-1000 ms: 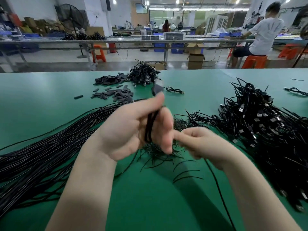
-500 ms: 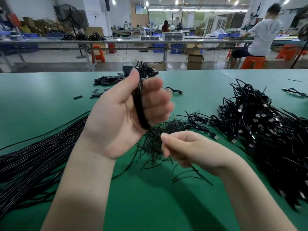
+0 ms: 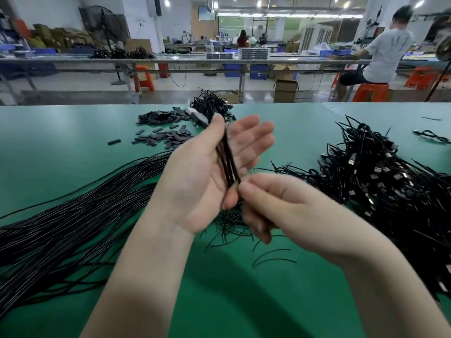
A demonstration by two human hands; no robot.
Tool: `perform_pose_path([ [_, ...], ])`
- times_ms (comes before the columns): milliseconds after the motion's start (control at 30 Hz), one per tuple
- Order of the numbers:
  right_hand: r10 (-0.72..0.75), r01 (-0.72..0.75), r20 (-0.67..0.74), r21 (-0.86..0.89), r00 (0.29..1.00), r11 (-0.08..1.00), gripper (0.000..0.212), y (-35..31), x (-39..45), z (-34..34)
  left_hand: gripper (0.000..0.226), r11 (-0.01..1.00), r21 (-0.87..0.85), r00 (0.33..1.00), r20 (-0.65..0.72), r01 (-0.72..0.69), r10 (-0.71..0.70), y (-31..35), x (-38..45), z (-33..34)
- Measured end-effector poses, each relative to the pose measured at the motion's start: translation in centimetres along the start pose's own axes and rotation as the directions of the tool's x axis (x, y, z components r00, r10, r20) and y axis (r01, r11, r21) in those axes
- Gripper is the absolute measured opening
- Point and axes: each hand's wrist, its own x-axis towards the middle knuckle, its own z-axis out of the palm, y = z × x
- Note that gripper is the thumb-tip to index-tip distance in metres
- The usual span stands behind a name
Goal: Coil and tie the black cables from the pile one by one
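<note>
The left hand [image 3: 207, 172] was raised palm-up with its fingers spread straight, a folded bundle of smooth, round black cable [image 3: 227, 162] lying across the palm under the thumb. The right hand [image 3: 280, 206] pinched the bundle's lower end between curled fingers. Loose glossy cables [image 3: 68, 215] fanned over the matte green table [image 3: 244, 301]; no writing was legible.

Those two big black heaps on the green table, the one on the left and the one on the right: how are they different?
The left heap is long cables lying stretched out, roughly parallel, fanning across the table; the right heap is cables bunched into a tangled mound. The right heap shows many metal plug ends; none show in the left heap. The left heap lies flat, while the right heap stands taller. Both are thin black cable on the same green table.
</note>
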Motion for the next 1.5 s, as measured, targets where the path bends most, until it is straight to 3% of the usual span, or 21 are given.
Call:
perform_pose_path([
  [100, 0.109, -0.109, -0.001, -0.010, 0.994, 0.994, 0.030, 1.0, 0.3, -0.3, 0.036, 0.996, -0.081, 1.000, -0.020, -0.021, 0.019, 0.2, -0.1, -0.1],
  [233, 0.111, -0.114, -0.067, -0.046, 0.992, 0.992, 0.022, 1.5, 0.4, -0.7, 0.034, 1.000, 0.020, 0.999, -0.036, -0.021, 0.022, -0.6, 0.1, 0.0],
  [333, 0.061, -0.045, -0.136, 0.113, 0.989, 0.993, 0.041, 1.7, 0.5, -0.5, 0.035, 0.996, 0.091, 1.000, -0.001, 0.015, -0.015, -1.4, 0.4, 0.1],
  [467, 0.028, 0.000, -0.238, 0.118, 0.971, 0.993, 0.053, 1.8, 1.2, 0.1, 0.045, 0.993, 0.027, 0.993, 0.032, 0.117, -0.118, -2.5, 0.8, 0.3],
  [633, 0.028, -0.008, -0.255, 0.077, 0.967, 0.997, 0.028, 3.6, 1.2, 0.0, 0.040, 0.985, 0.018, 0.984, -0.044, 0.171, -0.171, -3.7, 1.0, 0.3],
  [833, 0.149, -0.102, -0.227, 0.209, 0.962, 0.973, 0.008, 6.7, 0.1, 1.3, 0.036, 0.898, 0.324, 0.954, -0.072, 0.298, -0.290, -4.5, 1.0, -0.6],
  [967, 0.203, -0.230, -0.293, -0.060, 0.934, 0.971, 0.014, 7.8, -1.4, 0.8, 0.034, 0.668, 0.651, 0.928, -0.179, 0.361, -0.327, -4.1, 0.3, -1.8],
  [1033, 0.289, -0.365, -0.394, -0.132, 0.872, 0.922, 0.021, 8.4, -2.0, -0.2, 0.028, 0.450, 0.856, 0.964, -0.187, 0.253, -0.187, -4.1, -0.1, -3.0],
  [1100, 0.427, -0.465, -0.341, -0.034, 0.837, 0.885, 0.027, 8.7, -2.6, -1.1, 0.044, 0.084, 0.996, 0.998, 0.032, -0.036, 0.054, -4.3, -0.8, -3.7],
  [1133, 0.491, -0.499, -0.242, 0.034, 0.837, 0.866, 0.028, 8.6, -2.8, -1.3, 0.061, -0.063, 0.974, 0.972, 0.223, -0.218, 0.077, -4.7, -1.0, -3.8],
  [1167, 0.529, -0.523, -0.126, 0.078, 0.839, 0.849, 0.029, 8.4, -2.9, -1.3, 0.073, -0.202, 0.905, 0.923, 0.385, -0.375, 0.014, -5.2, -1.2, -3.8],
  [1233, 0.531, -0.532, 0.055, 0.024, 0.846, 0.846, 0.031, 7.9, -3.1, -1.1, 0.077, -0.437, 0.714, 0.829, 0.537, -0.547, -0.160, -6.8, -1.8, -3.4],
  [1333, 0.538, -0.497, 0.214, -0.217, 0.815, 0.840, 0.033, 7.1, -3.5, -0.7, 0.071, -0.561, 0.645, 0.848, 0.468, -0.520, -0.248, -8.6, -3.1, -3.4],
  [1433, 0.582, -0.539, 0.286, -0.220, 0.761, 0.813, 0.032, 6.9, -4.3, -0.3, 0.078, -0.595, 0.664, 0.890, 0.384, -0.452, -0.247, -8.6, -4.3, -3.6],
  [1500, 0.592, -0.541, 0.327, -0.240, 0.737, 0.806, 0.030, 7.0, -4.9, 0.2, 0.076, -0.633, 0.586, 0.852, 0.456, -0.505, -0.258, -8.6, -5.5, -4.2],
])
